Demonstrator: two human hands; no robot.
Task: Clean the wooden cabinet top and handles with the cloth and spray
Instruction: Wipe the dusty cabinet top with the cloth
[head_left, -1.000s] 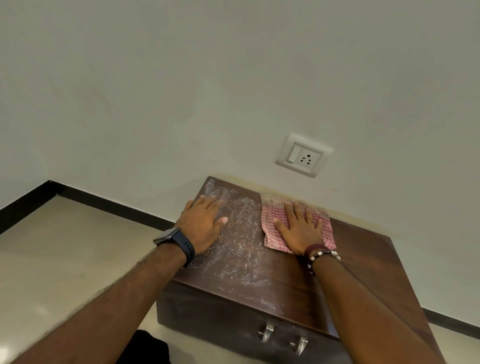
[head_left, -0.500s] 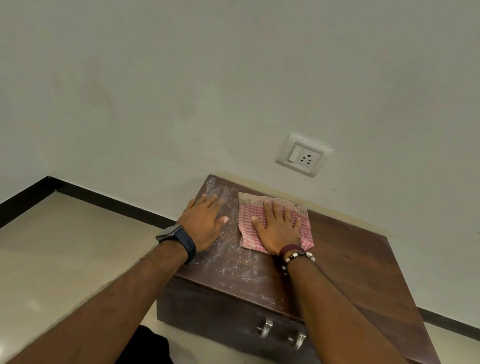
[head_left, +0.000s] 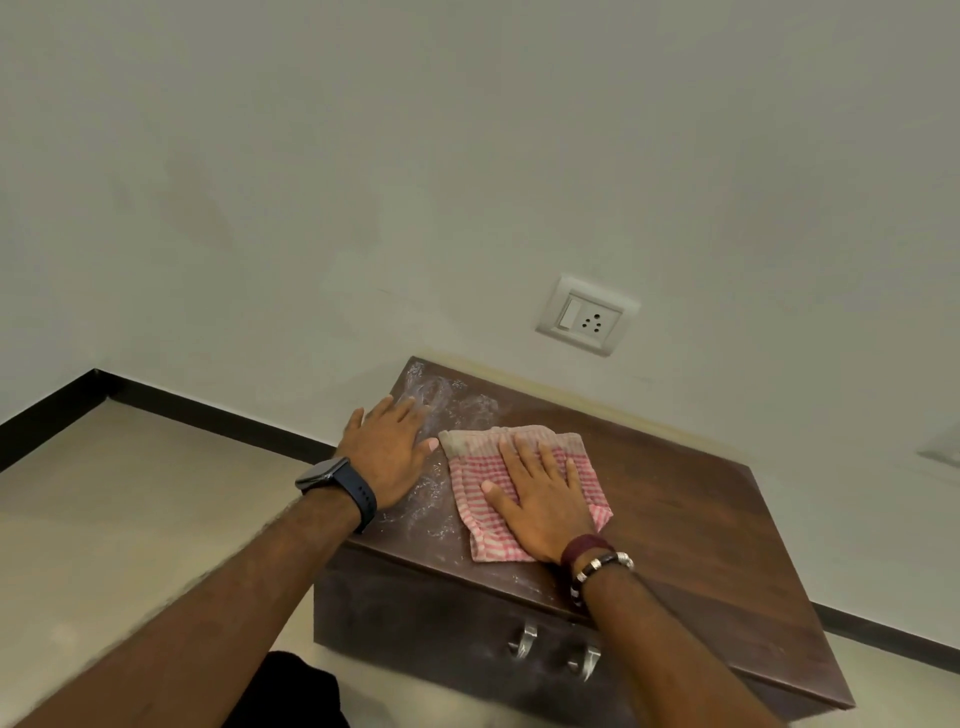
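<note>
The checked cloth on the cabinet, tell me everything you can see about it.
The cloth is a thin woven fabric with pink and white checks and a plain beige band along its far edge. It lies flat but rumpled on the dark wooden cabinet top, toward its left half, beside whitish spray residue. The right hand presses on it, palm down with fingers spread. The left hand rests on the wood just left of it; contact is unclear.

The cabinet top (head_left: 691, 514) lies bare toward its right edge. Its left half holds the left hand (head_left: 389, 457), cloth (head_left: 478, 473) and right hand (head_left: 545, 504).
</note>
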